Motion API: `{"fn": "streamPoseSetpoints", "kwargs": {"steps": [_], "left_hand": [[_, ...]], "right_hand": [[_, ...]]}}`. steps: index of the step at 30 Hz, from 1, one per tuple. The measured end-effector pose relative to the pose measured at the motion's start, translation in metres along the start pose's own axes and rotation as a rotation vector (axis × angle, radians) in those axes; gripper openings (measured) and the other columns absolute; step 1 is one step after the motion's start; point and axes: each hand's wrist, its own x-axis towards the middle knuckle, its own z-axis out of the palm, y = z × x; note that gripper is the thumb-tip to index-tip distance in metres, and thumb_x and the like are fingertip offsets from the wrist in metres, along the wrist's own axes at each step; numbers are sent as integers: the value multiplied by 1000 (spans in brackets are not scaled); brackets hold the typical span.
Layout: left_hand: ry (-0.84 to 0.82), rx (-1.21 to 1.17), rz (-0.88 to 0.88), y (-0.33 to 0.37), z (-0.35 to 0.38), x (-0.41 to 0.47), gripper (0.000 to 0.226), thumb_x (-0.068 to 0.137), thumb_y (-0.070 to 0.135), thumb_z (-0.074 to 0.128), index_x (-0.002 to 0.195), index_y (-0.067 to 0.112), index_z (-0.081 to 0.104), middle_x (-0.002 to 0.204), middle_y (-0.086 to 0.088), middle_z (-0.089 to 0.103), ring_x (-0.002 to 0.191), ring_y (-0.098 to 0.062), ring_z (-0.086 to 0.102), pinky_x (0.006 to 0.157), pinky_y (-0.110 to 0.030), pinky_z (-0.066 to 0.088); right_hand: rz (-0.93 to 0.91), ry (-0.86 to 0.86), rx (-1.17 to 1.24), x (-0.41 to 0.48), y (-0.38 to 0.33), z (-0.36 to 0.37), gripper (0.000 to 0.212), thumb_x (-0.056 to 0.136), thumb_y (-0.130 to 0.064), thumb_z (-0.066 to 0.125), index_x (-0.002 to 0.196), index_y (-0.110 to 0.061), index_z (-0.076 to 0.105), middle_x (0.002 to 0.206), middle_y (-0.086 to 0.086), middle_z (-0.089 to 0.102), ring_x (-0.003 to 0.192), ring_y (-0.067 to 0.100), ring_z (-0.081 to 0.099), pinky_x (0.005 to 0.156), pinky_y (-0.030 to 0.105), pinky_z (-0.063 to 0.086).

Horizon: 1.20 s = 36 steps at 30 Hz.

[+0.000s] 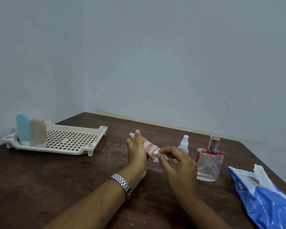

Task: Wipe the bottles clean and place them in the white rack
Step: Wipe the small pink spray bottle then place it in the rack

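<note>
Aslant, pink bottle in left grip

Your two bare forearms come up from the bottom edge and angle in toward each other. Your left hand stands upright with its back to you, fingers curled round the pink bottle and one fingertip up near the capped end. Your right hand sits just beside it and a little lower. Its thumb and fingertips pinch a small white wipe against the bottle's near end.
</note>
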Motion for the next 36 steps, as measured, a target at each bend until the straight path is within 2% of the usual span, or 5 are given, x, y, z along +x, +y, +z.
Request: {"fn": "streamPoseSetpoints", "kwargs": {"steps": [5,23,29,33,36], "left_hand": [[31,18,-11,1,-2,1,40,98,46,39,123,15,40,88,-8,55,70,-19,59,59,-30,49],[-39,31,-58,3,1,-5,47,100,46,36,130,10,39,89,-10,54,65,-18,59,45,-24,46],[-5,67,-11,6,2,-7,42,99,46,38,123,12,42,92,-10,56,79,-26,61,68,-37,54],[26,113,36,8,2,-7,34,99,45,39,114,15,42,86,-10,53,54,-17,53,35,-20,39],[22,156,44,7,3,-9,32,99,45,39,110,15,41,80,-11,53,43,-15,49,32,-17,32]], "right_hand": [[-52,-131,22,-3,-4,1,42,75,-1,74,78,-41,61,81,-16,65,82,-2,63,65,7,49],[-22,-15,9,0,2,-6,27,75,-2,73,82,-27,67,81,-13,65,81,-5,61,66,4,45],[-149,5,-61,-1,2,-5,21,81,-1,69,95,-18,71,90,-15,65,87,-3,59,70,7,47],[-382,-68,-239,-1,3,-7,21,80,-8,64,99,-12,72,94,-4,67,87,3,58,76,11,46],[-353,-53,-221,0,4,-9,19,80,-5,68,97,-13,72,91,-7,65,86,-1,56,75,7,44]]}}
